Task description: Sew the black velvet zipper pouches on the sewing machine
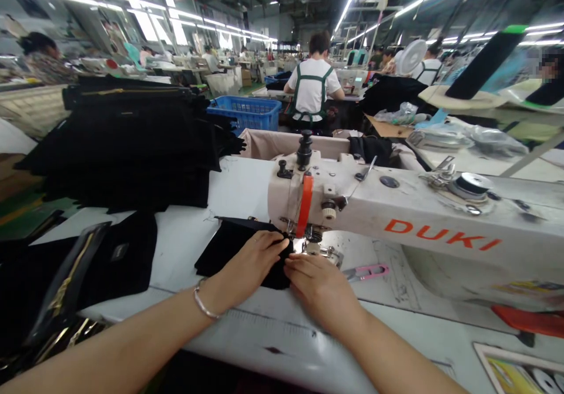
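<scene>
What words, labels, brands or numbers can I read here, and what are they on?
"DUKI": in orange letters on the sewing machine.
Too small or blurred to read: the yellow sticker low on the machine; the little tag on the black cloth piece at left; any numbers on the ruler strip along the near edge of the table.

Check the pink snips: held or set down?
Set down: snips lie on the table beside the right hand; it and the left hand touch black fabric.
</scene>
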The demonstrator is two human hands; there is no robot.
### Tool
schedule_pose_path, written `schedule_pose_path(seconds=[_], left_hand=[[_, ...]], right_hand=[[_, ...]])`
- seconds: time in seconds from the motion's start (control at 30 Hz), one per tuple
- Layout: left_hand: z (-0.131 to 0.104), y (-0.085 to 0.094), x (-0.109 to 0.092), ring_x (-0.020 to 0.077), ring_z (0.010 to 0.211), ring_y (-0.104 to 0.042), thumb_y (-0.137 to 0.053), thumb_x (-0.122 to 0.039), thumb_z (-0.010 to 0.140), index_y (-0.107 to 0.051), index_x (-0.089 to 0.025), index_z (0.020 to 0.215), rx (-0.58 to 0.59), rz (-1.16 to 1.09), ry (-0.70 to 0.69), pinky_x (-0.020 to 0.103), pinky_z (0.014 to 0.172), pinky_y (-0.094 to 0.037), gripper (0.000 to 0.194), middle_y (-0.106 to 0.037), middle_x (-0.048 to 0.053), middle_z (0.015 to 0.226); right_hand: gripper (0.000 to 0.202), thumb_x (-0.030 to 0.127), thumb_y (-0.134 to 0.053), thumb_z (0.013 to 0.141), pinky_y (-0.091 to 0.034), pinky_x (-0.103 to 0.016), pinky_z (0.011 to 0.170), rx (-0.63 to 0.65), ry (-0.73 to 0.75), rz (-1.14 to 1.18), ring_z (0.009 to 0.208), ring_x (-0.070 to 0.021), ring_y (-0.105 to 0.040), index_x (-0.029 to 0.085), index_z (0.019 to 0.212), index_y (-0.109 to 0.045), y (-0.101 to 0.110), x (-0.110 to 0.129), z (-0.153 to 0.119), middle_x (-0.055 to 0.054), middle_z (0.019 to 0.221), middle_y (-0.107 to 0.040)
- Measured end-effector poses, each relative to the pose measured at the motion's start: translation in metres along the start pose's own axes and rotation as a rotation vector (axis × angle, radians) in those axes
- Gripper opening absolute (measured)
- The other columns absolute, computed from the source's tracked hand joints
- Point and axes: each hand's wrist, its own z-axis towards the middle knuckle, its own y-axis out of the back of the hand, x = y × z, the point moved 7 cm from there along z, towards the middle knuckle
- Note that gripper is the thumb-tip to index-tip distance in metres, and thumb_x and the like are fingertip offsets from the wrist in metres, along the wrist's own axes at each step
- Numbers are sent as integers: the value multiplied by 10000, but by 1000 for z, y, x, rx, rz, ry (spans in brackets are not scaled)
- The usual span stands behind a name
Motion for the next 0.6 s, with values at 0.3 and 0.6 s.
schedule_pose_path(seconds=[0.3, 0.6], left_hand=[[-6, 1, -3, 232, 1270, -506, -436, -103, 983, -479, -191, 1385, 11, -30, -68, 466, 1092, -426, 413, -575, 94, 1361], [-2, 7, -6, 232, 1307, -469, -424, -63, 963, -445, -154, 1393, 113, 11, -156, 467, 1121, -383, 440, -562, 112, 1369]], right_hand=[[254, 118, -487, 972, -524, -370, 957, -50, 11, 13, 1105, -201, -636, 145, 1130, -685, 7, 10, 4, -84, 1096, -727], [239, 104, -485, 959, -545, -360, 892, -102, 46, -30, 1043, -231, -657, 106, 1093, -683, 6, 18, 8, -95, 1051, -731]])
